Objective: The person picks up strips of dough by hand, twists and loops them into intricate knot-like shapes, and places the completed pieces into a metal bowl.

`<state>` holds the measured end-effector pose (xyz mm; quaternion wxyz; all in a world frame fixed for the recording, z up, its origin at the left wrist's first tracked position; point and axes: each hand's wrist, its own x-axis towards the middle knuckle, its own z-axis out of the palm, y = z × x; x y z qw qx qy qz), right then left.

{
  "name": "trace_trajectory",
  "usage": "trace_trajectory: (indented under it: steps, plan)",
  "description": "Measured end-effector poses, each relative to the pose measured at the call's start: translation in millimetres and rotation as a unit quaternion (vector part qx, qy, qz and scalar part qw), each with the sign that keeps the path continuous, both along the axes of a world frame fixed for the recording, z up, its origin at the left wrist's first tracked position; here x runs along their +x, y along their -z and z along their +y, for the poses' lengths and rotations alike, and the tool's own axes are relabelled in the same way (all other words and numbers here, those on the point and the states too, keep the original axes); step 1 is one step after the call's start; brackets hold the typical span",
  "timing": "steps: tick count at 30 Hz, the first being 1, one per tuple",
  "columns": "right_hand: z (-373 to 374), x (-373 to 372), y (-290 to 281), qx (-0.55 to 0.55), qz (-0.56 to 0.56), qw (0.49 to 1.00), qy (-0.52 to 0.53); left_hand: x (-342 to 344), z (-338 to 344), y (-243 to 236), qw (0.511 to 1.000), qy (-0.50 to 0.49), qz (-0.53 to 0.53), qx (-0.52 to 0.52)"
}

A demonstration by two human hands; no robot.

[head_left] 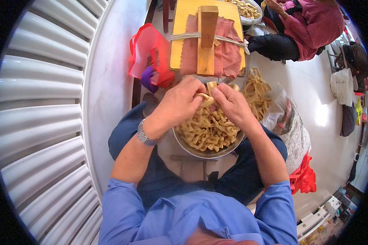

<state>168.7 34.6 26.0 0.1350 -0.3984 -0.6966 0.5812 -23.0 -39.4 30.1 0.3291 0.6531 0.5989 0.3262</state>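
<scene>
At far left stands a white ribbed radiator [41, 122]. Right of it, beside the left edge of the yellow board [178, 45], is a red bag [151, 51], with a purple item [149, 79] against its near side. The left hand [182, 98] comes next, a metal watch [146, 134] on its wrist; thumb and forefinger pinch a pale strip [211, 85] above the far rim of the bowl.

The yellow board carries a pink cloth [230, 55] and, across its middle, a wooden block [208, 26] with a cord [186, 36] drawn over the cloth. The metal bowl [208, 155] sits between the knees, beyond the near edge of the board, heaped with short tan strips [210, 128]. What supports it cannot be determined.

The right hand [231, 102] faces the left closely; its thumb and bent fingers pinch the same strip, which stands between both hands. Beside the bowl's right rim lies a pile of longer strips [257, 92], followed by a clear plastic bag [278, 108], a pale patterned bag [294, 141] and a red bundle [303, 175]. Farther off, at upper right, sits another person [310, 28] near a white basin [251, 18] of tan pieces.
</scene>
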Motion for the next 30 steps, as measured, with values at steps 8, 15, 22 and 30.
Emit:
trace_trajectory:
  steps: [8,15,22,30]
  plan:
    - [-2,-2,10,-0.401,0.077,0.913,0.003,-8,-4,11,0.998,0.046,-0.039,-0.007]
    - [1,-3,2,0.015,0.030,0.999,-0.030,-9,-2,5,0.940,0.016,-0.311,-0.141]
    - [7,1,-8,-0.117,0.080,0.990,0.003,-7,-6,-7,0.865,0.031,-0.475,-0.157]
    - [-6,-5,-4,-0.202,0.125,0.971,-0.005,18,-6,16,0.988,0.029,-0.141,0.058]
